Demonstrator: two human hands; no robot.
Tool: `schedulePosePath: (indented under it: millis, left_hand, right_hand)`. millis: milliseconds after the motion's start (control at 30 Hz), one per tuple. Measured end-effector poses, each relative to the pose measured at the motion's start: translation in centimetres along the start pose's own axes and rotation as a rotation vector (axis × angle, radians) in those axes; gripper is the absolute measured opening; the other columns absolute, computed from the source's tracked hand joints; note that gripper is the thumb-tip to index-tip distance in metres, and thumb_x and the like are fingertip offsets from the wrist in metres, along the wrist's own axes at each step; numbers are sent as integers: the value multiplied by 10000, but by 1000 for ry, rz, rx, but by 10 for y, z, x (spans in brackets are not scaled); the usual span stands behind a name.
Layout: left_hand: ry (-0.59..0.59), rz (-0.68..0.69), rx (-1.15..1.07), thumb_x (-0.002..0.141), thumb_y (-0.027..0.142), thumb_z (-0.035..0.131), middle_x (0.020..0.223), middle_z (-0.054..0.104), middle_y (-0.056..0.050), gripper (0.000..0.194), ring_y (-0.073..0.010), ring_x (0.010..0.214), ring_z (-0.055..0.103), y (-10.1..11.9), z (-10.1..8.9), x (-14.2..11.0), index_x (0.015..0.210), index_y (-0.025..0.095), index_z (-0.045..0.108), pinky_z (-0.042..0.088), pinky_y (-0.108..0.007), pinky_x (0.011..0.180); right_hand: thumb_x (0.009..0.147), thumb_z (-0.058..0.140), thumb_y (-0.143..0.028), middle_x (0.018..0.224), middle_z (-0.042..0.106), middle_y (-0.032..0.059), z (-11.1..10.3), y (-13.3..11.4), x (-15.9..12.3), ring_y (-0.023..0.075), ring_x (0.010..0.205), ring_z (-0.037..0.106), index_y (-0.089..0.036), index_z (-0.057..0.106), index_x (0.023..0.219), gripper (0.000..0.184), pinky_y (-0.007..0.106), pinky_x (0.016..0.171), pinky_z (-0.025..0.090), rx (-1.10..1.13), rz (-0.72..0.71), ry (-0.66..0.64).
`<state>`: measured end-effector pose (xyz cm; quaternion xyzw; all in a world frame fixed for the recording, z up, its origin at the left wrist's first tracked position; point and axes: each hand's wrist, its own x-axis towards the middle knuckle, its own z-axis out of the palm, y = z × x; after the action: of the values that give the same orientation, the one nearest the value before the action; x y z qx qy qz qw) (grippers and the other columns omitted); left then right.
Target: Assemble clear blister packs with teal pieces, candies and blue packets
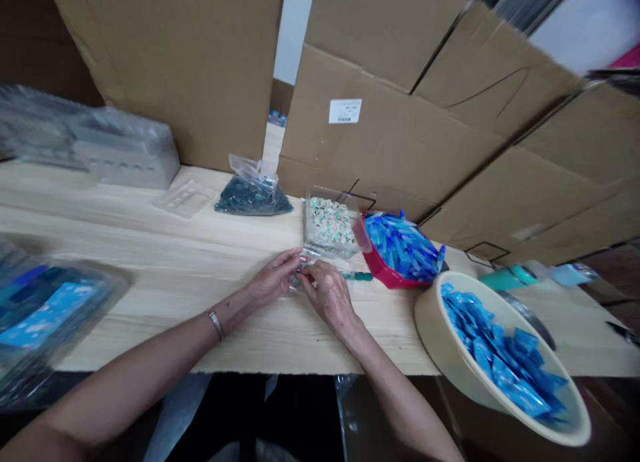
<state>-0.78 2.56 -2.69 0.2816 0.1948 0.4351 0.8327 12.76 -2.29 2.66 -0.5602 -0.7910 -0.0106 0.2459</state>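
In the middle of the table, my left hand is closed on the edge of a clear plastic tray, its finer shape blurred. My right hand is bent over the same tray, fingertips pinched together at its near side. Whatever those fingertips hold is hidden or too small to name. Just right of my right hand lies a small dark green piece. Behind the hands stands a clear box with many small white and teal printed pieces.
A red basin holds blue pen-like sticks; a cream tub at the table's edge holds blue packets. A bag of dark pieces and an empty clear tray lie behind. Filled packs sit left. Cardboard walls the back.
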Motion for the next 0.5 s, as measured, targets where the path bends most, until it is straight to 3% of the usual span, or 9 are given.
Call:
schedulePosePath:
  millis: [167, 200, 333, 400, 500]
  left_hand:
    - [0, -20, 14, 790, 204, 642, 1074, 610, -94, 229, -148, 804, 592, 2, -1, 1, 1012, 147, 636, 522, -345, 739]
    - [9, -28, 19, 788, 197, 644, 1060, 611, -91, 215, -144, 794, 590, 2, 0, 1, 996, 144, 640, 525, -349, 741]
    - [47, -41, 7, 787, 182, 641, 1049, 608, -96, 194, -156, 812, 590, 6, 6, -2, 976, 140, 642, 532, -375, 754]
    - [66, -48, 2, 787, 178, 640, 1065, 604, -101, 205, -158, 816, 590, 8, 8, -2, 989, 142, 637, 534, -385, 760]
    - [74, -69, 19, 794, 183, 632, 1071, 600, -100, 209, -149, 801, 587, 9, 11, -2, 1001, 145, 634, 540, -370, 745]
  right_hand:
    - [835, 509, -190, 861, 678, 78, -27, 72, 50, 174, 778, 601, -162, 677, 878, 175, 271, 720, 440, -32, 95, 189]
    - [813, 528, -177, 868, 680, 74, -30, 89, 63, 171, 771, 599, -162, 682, 881, 169, 266, 716, 437, -65, 117, 167]
    - [736, 589, -145, 733, 683, 39, -19, 141, 104, 147, 706, 592, -151, 701, 726, 113, 214, 653, 406, -86, 136, -176]
    - [720, 600, -141, 698, 678, 25, -7, 151, 117, 127, 669, 580, -145, 701, 713, 101, 193, 626, 390, -41, 129, -274]
    - [722, 616, -180, 680, 663, 6, 9, 157, 129, 104, 633, 548, -146, 699, 730, 90, 180, 599, 365, 1, 102, -317]
